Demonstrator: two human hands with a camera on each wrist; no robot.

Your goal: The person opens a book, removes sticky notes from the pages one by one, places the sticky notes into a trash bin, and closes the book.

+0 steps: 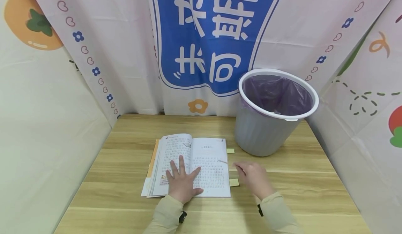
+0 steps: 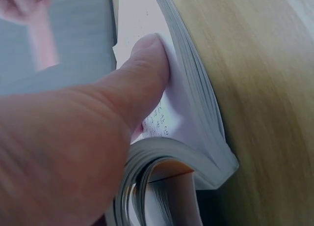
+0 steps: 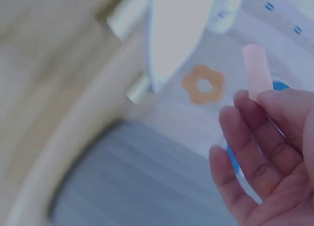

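Observation:
An open book (image 1: 211, 178) with printed pages lies on the wooden table. My left hand (image 1: 182, 187) rests across its lower middle with the fingers spread; in the left wrist view the thumb (image 2: 147, 69) presses the page near the thick edge. Just right of the book, my right hand (image 1: 254, 178) pinches a pink sticky strip (image 3: 257, 71) between thumb and index finger, its free end pointing away from the fingertips. Two pale yellow sticky tabs, an upper tab (image 1: 230, 151) and a lower tab (image 1: 233, 182), stick out from the book's right edge.
A grey trash bin (image 1: 263, 136) with a purple liner stands behind and right of the book. Printed cloth (image 1: 132, 70) hangs at the back and both sides of the table (image 1: 103, 178). My wrists carry dark straps.

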